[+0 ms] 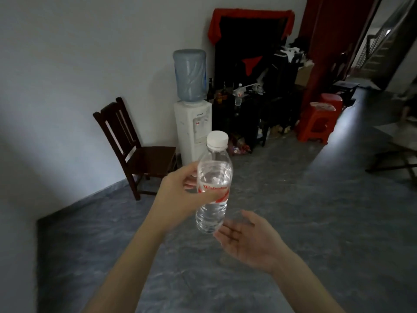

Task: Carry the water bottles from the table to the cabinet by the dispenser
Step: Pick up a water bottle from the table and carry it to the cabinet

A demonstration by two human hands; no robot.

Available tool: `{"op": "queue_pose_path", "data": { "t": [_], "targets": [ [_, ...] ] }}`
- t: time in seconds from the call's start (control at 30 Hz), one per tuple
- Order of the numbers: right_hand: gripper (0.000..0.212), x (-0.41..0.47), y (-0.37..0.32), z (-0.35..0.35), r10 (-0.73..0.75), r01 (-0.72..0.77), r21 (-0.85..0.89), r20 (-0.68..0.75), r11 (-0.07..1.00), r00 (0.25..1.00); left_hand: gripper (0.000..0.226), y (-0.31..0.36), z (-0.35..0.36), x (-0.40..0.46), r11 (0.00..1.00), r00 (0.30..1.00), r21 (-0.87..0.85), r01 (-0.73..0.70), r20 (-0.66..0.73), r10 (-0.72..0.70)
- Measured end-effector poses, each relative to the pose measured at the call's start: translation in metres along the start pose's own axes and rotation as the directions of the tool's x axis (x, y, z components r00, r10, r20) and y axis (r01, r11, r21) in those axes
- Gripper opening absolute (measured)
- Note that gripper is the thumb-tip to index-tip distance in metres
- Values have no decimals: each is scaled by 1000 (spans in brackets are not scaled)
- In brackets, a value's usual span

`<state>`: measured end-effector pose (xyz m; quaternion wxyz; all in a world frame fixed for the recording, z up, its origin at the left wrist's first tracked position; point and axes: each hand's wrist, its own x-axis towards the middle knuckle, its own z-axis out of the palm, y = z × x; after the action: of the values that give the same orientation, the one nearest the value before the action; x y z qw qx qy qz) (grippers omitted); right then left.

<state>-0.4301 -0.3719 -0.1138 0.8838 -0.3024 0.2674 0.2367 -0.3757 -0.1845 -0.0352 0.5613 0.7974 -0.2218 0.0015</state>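
Note:
My left hand (178,195) grips a clear water bottle (213,175) with a white cap and a red-and-white label, held upright in front of me. My right hand (246,238) hovers just below the bottle's base, palm up with fingers relaxed, holding nothing. Ahead stands the white water dispenser (193,125) with a blue jug on top. Right of it is a dark cabinet (239,114), and a second water bottle (238,94) stands on its top among other bottles.
A dark wooden chair (133,150) stands against the wall left of the dispenser. Red plastic stools (316,123) sit right of the cabinet. Part of a folding stool (397,159) is at the right edge. Grey floor stretches between me and the dispenser.

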Motion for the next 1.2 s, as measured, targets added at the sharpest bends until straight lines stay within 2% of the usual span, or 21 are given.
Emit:
{"op": "queue_pose_path", "data": {
  "t": [0.07, 0.23, 0.4, 0.73, 0.97, 1.2],
  "targets": [
    [68, 11, -24, 1, 6, -6, 56, 10, 998, 1000, 52, -2, 2, 28, 1000, 1000, -23, 10, 19, -10],
    [76, 43, -68, -1, 54, -56, 65, 30, 996, 998, 48, -18, 10, 88, 998, 1000, -68, 8, 13, -7],
    [75, 85, -119, 8, 52, -51, 42, -12, 998, 999, 48, -43, 17, 156, 996, 1000, -86, 5, -11, -6],
    [73, 189, -247, 60, -14, 15, 6, -79, 1000, 997, 50, -80, -1, 329, 996, 998, -75, -45, 35, 47],
    [73, 255, -325, 83, -53, 57, 39, -94, 998, 994, 60, -109, -7, 437, 997, 995, -63, -52, 78, 56],
    [73, 310, -384, 80, 0, 5, 43, -118, 999, 993, 60, -145, 6, 515, 999, 995, -47, -14, 99, 18]
  ]
}}
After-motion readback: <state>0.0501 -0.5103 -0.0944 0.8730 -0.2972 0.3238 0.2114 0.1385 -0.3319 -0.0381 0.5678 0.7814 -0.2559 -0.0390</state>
